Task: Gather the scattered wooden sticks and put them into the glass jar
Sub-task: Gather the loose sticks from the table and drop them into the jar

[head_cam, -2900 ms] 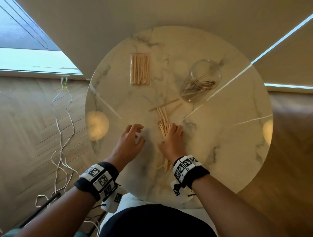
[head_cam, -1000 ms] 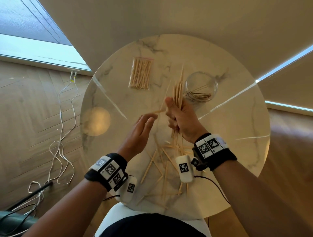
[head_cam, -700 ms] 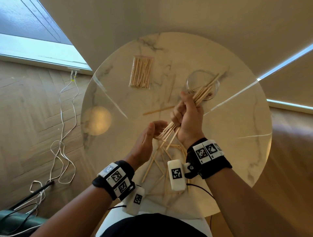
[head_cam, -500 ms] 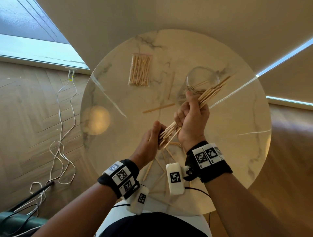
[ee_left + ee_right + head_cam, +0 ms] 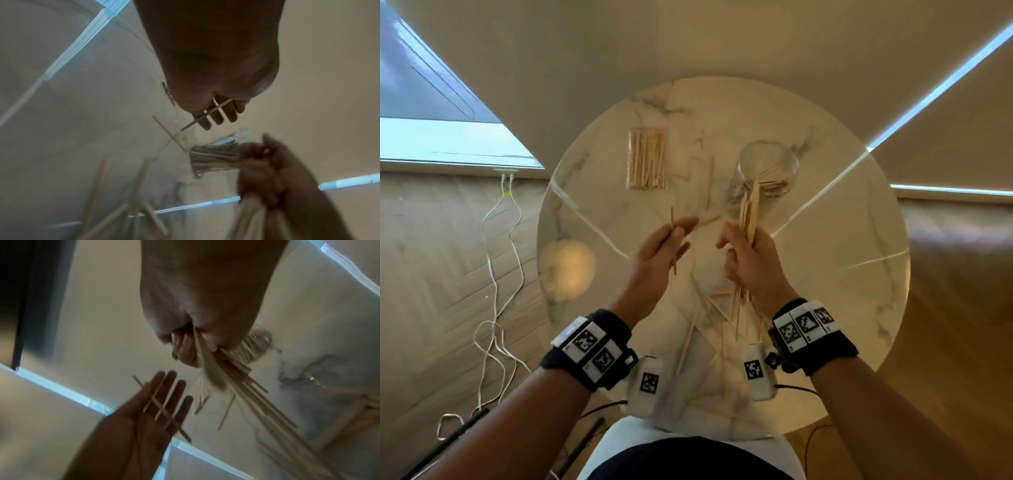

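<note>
My right hand grips a thick bundle of wooden sticks, upright, its top ends just in front of the glass jar. The jar stands at the back right of the marble table with several sticks inside. My left hand is beside it to the left. It holds a few sticks across its straight fingers, seemingly under the thumb. Several loose sticks lie crossed on the table in front of me. In the right wrist view the bundle fans out of my fist.
A clear packet of sticks lies at the back left of the table. One single stick lies between the packet and the jar. White cables trail over the wooden floor to the left. A wall stands behind the table.
The right hand has swung the bundle from slanting right over the jar to upright. The left hand has come off the bundle's lower ends and moved left with a few sticks.
</note>
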The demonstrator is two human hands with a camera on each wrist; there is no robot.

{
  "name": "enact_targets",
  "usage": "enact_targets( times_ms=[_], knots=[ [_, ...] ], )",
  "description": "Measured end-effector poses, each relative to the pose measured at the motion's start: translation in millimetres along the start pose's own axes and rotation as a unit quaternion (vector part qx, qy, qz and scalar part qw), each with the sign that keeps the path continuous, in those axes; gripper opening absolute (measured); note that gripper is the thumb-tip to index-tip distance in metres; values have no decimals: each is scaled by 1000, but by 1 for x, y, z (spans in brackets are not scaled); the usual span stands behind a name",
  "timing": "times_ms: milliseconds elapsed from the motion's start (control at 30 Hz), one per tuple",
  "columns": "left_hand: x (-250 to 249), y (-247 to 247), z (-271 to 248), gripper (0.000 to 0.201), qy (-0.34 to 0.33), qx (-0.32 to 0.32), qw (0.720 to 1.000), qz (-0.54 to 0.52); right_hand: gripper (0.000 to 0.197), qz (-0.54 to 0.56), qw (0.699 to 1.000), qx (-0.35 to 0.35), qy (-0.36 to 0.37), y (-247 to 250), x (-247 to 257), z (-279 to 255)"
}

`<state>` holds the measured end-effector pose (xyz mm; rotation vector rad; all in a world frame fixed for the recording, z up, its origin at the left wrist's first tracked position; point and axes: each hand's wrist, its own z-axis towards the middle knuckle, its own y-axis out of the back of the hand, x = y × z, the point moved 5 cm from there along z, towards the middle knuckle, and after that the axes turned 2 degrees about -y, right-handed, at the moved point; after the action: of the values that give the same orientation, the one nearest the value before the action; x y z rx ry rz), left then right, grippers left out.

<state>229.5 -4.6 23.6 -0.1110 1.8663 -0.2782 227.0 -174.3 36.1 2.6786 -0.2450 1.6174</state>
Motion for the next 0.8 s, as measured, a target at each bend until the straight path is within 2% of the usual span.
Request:
enact_targets(
  times_ms=[100,200,333,400,467,533,600,667,800],
  knots=[
    [-4,-11,12,32,51,-4,997,-48,27,-98,994,27,-41,-11,-14,-6],
    [3,-19,15,28,80,-13,995,-50,7,-212,975,58,-18,-19,-15,-9],
    [12,-18,12,30,69,-7,998,1,17,-296,952,80,-16,-24,-18,-7],
    [6,-15,14,39,69,-18,997,-41,28,-314,944,95,-21,-24,-19,-6],
    [-2,-11,23,53,51,-33,996,-71,30,-333,934,126,-31,-26,-19,-8],
    [-13,-10,35,56,8,-23,1000,6,34,-371,914,161,-35,-28,-21,-10],
    [-22,-17,44,41,-38,9,990,137,41,-395,901,173,-40,-30,-23,-9],
    [-26,-23,49,27,-67,21,975,210,44,-394,903,165,-39,-29,-20,-6],
    [-35,-25,51,28,-101,1,956,274,36,-341,928,144,-34,-22,-15,0]
  ],
)
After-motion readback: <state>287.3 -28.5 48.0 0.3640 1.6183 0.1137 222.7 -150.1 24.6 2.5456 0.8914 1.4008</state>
